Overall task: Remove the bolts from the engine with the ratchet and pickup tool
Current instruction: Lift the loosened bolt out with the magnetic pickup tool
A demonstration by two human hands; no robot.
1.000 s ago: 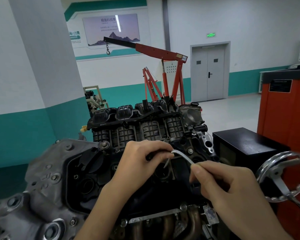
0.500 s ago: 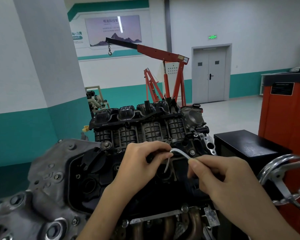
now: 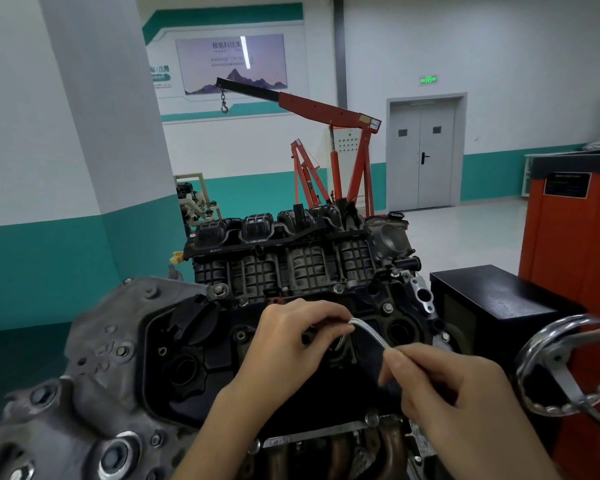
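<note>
1. Teal-and-white workshop walls stand behind a dark, grimy engine.
2. Over it, our left hand pinches the silver flexible pickup tool at its bend, and our right hand pinches the shaft, probably steering the tip into a bolt well.

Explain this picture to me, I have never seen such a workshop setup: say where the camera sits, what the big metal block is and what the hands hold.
There is one picture, taken by a camera worn on the person's head, looking forward and down. There is no robot: a person works with two bare hands. The big dark block is an engine. The left hand and the right hand both pinch a thin, bendy metal shaft, the pickup tool. Its far end curves down toward a hole in the engine. Whether it has caught a bolt cannot be seen. At right is a metal handwheel, and behind the engine stands a red hoist.
</note>
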